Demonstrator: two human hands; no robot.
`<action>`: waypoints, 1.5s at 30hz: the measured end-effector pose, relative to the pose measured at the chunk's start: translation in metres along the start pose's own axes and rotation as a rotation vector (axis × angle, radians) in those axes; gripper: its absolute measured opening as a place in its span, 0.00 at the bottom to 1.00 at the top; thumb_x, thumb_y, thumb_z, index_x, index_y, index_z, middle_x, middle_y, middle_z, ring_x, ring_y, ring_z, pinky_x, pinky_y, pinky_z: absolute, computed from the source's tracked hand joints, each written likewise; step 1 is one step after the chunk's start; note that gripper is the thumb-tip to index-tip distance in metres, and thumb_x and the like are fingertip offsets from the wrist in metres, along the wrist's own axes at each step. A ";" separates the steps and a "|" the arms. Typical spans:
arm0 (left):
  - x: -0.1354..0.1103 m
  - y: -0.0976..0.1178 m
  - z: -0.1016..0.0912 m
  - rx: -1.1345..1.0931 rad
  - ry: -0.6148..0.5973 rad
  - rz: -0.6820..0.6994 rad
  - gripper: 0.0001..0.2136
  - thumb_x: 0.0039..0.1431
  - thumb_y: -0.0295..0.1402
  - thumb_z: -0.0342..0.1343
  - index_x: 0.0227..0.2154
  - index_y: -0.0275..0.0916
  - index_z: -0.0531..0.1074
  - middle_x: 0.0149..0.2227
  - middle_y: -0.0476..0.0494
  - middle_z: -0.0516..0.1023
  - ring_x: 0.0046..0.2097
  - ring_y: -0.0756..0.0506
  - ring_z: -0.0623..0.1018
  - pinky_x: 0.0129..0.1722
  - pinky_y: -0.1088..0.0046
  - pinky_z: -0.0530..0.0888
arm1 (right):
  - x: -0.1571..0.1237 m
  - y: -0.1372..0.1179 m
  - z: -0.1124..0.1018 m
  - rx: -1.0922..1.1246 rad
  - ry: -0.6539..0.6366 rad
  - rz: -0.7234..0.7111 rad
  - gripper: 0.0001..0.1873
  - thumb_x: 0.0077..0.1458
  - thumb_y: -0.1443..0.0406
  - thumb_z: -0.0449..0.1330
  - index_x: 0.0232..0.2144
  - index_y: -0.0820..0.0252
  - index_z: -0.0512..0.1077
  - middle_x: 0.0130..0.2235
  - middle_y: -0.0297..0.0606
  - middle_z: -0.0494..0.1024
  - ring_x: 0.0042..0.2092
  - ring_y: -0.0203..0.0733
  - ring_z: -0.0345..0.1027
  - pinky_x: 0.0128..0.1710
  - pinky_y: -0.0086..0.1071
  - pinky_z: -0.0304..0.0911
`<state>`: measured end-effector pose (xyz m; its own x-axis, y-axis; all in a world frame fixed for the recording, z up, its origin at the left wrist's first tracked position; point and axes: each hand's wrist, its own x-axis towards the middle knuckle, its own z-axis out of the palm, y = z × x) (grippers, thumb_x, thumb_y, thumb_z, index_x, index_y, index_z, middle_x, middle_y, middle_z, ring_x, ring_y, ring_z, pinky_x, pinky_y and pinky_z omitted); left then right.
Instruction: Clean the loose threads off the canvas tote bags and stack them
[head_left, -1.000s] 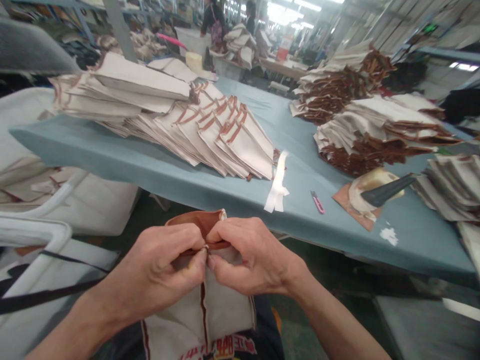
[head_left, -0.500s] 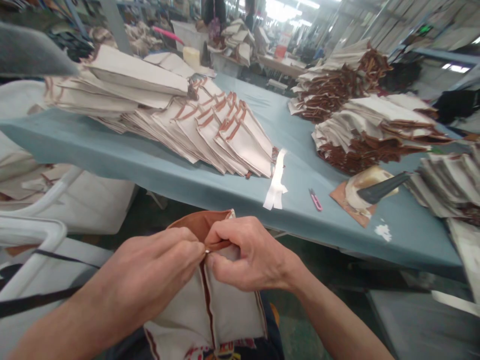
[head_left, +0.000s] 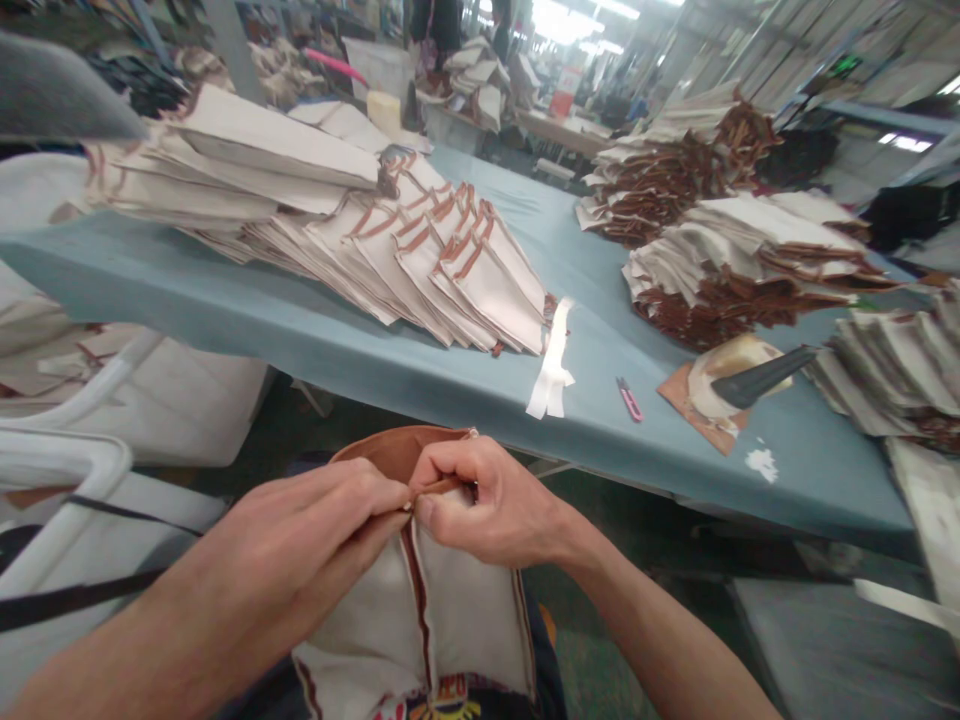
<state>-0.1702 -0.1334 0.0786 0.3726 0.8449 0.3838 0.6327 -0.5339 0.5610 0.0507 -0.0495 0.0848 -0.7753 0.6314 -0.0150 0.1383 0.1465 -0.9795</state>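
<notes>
A cream fabric piece (head_left: 469,610) with brown edging and a brown seam down its middle lies over my lap. Its upper part opens to a brown inner side (head_left: 390,452). At the top of the seam, my left hand (head_left: 330,530) pinches the brown edge between thumb and fingers. Close against it, my right hand (head_left: 480,500) is closed on the same edge, thumb below and index finger curled above. The fingertips of both hands nearly touch. What lies exactly between them is mostly hidden.
Ahead stands a blue-covered table (head_left: 600,340) with stacked cream pieces (head_left: 420,250) and brown-edged bundles (head_left: 697,270). Near its front edge lie white strips (head_left: 553,365), pink thread snips (head_left: 630,400) and a glue container with a dark-handled brush (head_left: 731,385). White bins (head_left: 172,400) stand left.
Both hands keep their pinch on the fabric edge. My right hand has shifted slightly left and its fingers have rolled the brown edge a little. The table things stay put.
</notes>
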 end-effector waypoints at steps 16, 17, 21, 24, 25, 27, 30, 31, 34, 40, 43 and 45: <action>0.027 0.009 -0.021 -0.233 -0.227 -0.048 0.18 0.77 0.34 0.57 0.26 0.44 0.72 0.23 0.60 0.73 0.24 0.53 0.69 0.25 0.79 0.64 | -0.027 -0.015 -0.001 -0.606 0.123 -0.530 0.11 0.74 0.69 0.59 0.36 0.56 0.73 0.32 0.32 0.84 0.32 0.37 0.70 0.38 0.32 0.66; 0.024 0.009 -0.017 -0.252 -0.223 -0.059 0.19 0.77 0.34 0.56 0.25 0.43 0.70 0.22 0.60 0.70 0.23 0.53 0.67 0.24 0.79 0.64 | -0.028 -0.014 -0.001 -0.560 0.110 -0.534 0.10 0.74 0.68 0.60 0.36 0.56 0.73 0.31 0.31 0.82 0.31 0.37 0.69 0.38 0.31 0.65; 0.003 0.009 -0.002 -0.283 -0.152 -0.117 0.19 0.78 0.35 0.52 0.25 0.43 0.65 0.22 0.59 0.67 0.23 0.53 0.66 0.23 0.79 0.64 | -0.028 -0.008 -0.011 -0.396 0.055 -0.510 0.07 0.69 0.64 0.65 0.36 0.56 0.74 0.30 0.28 0.78 0.31 0.36 0.67 0.39 0.31 0.64; -0.011 0.012 0.000 -0.193 -0.047 -0.036 0.18 0.78 0.32 0.51 0.26 0.44 0.65 0.21 0.60 0.68 0.21 0.54 0.66 0.24 0.77 0.65 | -0.025 0.001 -0.029 -0.401 0.043 -0.365 0.06 0.63 0.63 0.66 0.34 0.56 0.74 0.33 0.31 0.79 0.34 0.38 0.68 0.40 0.33 0.64; -0.014 0.012 -0.001 -0.134 -0.003 -0.010 0.18 0.78 0.31 0.50 0.27 0.45 0.66 0.21 0.60 0.69 0.20 0.54 0.67 0.25 0.76 0.66 | -0.025 0.004 -0.035 -0.389 0.034 -0.316 0.07 0.63 0.62 0.66 0.33 0.56 0.74 0.33 0.32 0.78 0.34 0.38 0.68 0.40 0.33 0.64; -0.020 0.011 -0.004 -0.001 0.081 0.008 0.18 0.79 0.30 0.48 0.28 0.46 0.68 0.22 0.58 0.72 0.22 0.52 0.71 0.27 0.73 0.67 | -0.025 0.008 -0.044 -0.331 0.017 -0.246 0.10 0.63 0.60 0.67 0.32 0.57 0.74 0.32 0.31 0.77 0.33 0.37 0.67 0.39 0.32 0.64; -0.024 -0.002 -0.007 0.134 0.158 -0.013 0.17 0.80 0.32 0.49 0.29 0.46 0.69 0.24 0.56 0.74 0.25 0.50 0.74 0.32 0.71 0.69 | -0.030 0.005 -0.044 -0.250 0.039 -0.203 0.13 0.66 0.59 0.67 0.31 0.57 0.72 0.32 0.31 0.76 0.32 0.36 0.65 0.38 0.31 0.64; -0.023 -0.008 -0.007 0.143 0.164 -0.029 0.16 0.79 0.31 0.51 0.30 0.45 0.70 0.25 0.57 0.74 0.26 0.51 0.74 0.33 0.72 0.69 | -0.031 0.001 -0.041 -0.249 0.051 -0.213 0.13 0.68 0.60 0.67 0.31 0.57 0.72 0.32 0.31 0.76 0.32 0.36 0.65 0.38 0.31 0.64; -0.018 -0.025 -0.003 0.047 0.117 -0.085 0.12 0.76 0.26 0.54 0.35 0.44 0.77 0.30 0.57 0.80 0.31 0.52 0.80 0.37 0.78 0.73 | -0.033 -0.014 -0.030 -0.296 0.054 -0.288 0.13 0.70 0.62 0.67 0.32 0.56 0.72 0.32 0.30 0.76 0.33 0.35 0.65 0.39 0.30 0.63; 0.002 -0.018 0.002 -0.201 0.044 0.081 0.12 0.78 0.31 0.52 0.53 0.44 0.81 0.53 0.46 0.89 0.55 0.43 0.86 0.61 0.72 0.78 | -0.026 -0.024 -0.026 -0.305 -0.026 -0.376 0.12 0.73 0.62 0.67 0.35 0.56 0.73 0.34 0.30 0.76 0.33 0.35 0.65 0.40 0.29 0.63; 0.013 -0.001 -0.003 -0.227 0.003 0.097 0.09 0.74 0.28 0.54 0.45 0.43 0.80 0.45 0.48 0.89 0.47 0.47 0.87 0.52 0.76 0.80 | -0.023 -0.020 -0.027 -0.320 -0.076 -0.337 0.14 0.74 0.58 0.67 0.35 0.57 0.74 0.35 0.32 0.78 0.35 0.36 0.66 0.41 0.30 0.64; 0.019 0.008 -0.007 -0.230 -0.020 0.071 0.09 0.72 0.26 0.54 0.41 0.43 0.79 0.38 0.51 0.87 0.40 0.49 0.85 0.44 0.78 0.78 | -0.021 -0.017 -0.028 -0.314 -0.087 -0.291 0.17 0.74 0.54 0.68 0.35 0.57 0.74 0.35 0.32 0.79 0.35 0.36 0.65 0.40 0.30 0.64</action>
<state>-0.1634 -0.1219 0.0955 0.4253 0.8043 0.4149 0.4340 -0.5835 0.6864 0.0816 -0.0444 0.1078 -0.8568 0.4653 0.2223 0.0768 0.5415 -0.8372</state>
